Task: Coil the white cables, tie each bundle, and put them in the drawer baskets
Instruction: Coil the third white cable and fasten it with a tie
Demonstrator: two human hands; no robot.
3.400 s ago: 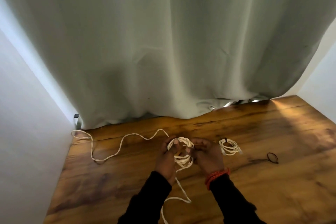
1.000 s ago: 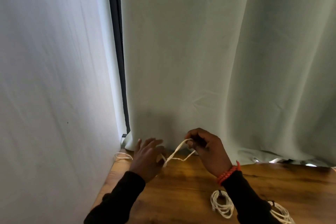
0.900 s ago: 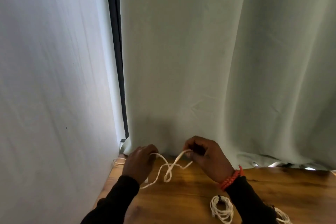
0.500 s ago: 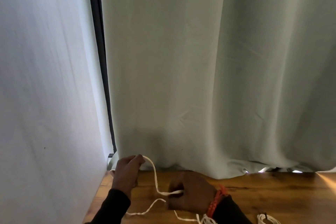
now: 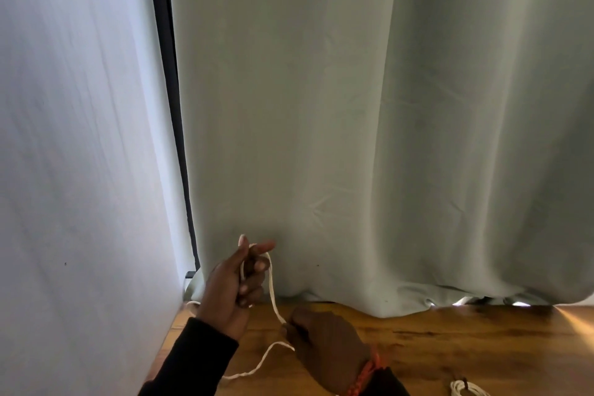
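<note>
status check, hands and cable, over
Left hand raised, white cable looped over its fingers. Right hand on the table, pinching the same cable. Tied coil at lower right. Nothing in the way.

In front of me hangs a pale grey-green curtain (image 5: pixel 353 122), falling in broad soft folds and filling most of what I see. Its hem rumples onto the back edge of my wooden tabletop (image 5: pixel 466 347), a warm brown board with darker grain. To my left stands a plain white wall (image 5: pixel 70 154), meeting the table's left edge. Between wall and curtain runs a narrow dark vertical frame (image 5: pixel 170 100) (I cannot tell what it belongs to). Daylight slips under the hem at the right, laying a bright streak (image 5: pixel 575 321) across the wood.
</note>
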